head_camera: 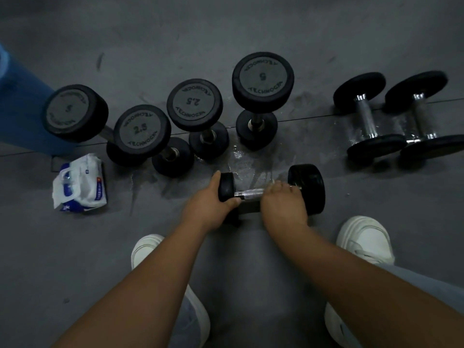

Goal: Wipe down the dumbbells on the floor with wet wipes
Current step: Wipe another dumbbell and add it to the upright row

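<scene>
On the grey floor (251, 26), wet-streaked at centre: upright dumbbells (194, 108) in a far-left row, a lying pair (366, 116) far right. One dumbbell (306, 188) lies near centre. Wipes pack (80, 183) at left. Left hand (208, 199) grips the dumbbell's left head; right hand (283, 199) curls round its handle, clutching a white wipe (277, 182).

Left hand (211, 199) grips dumbbell (306, 187) head (right hand (283, 202) round handle).
</scene>
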Action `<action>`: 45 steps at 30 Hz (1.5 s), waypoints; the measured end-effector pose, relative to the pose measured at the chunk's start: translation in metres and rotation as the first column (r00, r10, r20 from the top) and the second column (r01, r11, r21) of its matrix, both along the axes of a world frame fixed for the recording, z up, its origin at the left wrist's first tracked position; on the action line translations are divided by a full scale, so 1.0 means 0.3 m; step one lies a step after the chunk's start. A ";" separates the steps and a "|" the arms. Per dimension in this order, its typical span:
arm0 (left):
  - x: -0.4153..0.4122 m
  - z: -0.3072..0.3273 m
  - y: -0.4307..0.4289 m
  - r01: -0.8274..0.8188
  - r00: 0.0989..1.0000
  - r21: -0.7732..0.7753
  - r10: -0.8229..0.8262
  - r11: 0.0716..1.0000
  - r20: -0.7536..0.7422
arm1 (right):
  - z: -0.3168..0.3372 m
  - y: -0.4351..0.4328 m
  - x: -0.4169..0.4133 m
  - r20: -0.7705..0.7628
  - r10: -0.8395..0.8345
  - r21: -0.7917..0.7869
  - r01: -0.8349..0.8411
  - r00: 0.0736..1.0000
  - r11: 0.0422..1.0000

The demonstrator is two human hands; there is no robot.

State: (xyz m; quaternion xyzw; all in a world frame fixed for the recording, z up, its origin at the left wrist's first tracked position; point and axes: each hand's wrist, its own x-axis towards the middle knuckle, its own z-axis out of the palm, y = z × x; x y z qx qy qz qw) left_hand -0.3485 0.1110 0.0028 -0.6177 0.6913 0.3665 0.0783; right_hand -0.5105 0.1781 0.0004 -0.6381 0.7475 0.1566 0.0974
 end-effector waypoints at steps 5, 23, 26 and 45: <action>-0.025 -0.011 0.052 -0.105 0.992 -0.021 0.103 0.994 -0.079 | 0.015 -0.068 -0.042 0.104 0.046 0.006 -0.047 0.994 0.999; 0.006 0.002 0.136 -0.120 0.992 0.027 0.119 0.992 0.037 | 0.023 -0.129 -0.101 0.298 0.035 0.438 -0.169 0.954 0.883; 0.002 0.014 0.154 -0.106 0.992 -0.129 0.113 0.986 0.050 | 0.042 -0.148 -0.092 0.432 -0.158 0.096 0.130 0.888 0.987; 0.006 -0.028 0.095 0.077 0.996 0.006 -0.078 0.997 0.045 | -0.051 0.003 0.113 0.502 0.072 -0.103 -0.023 0.862 0.994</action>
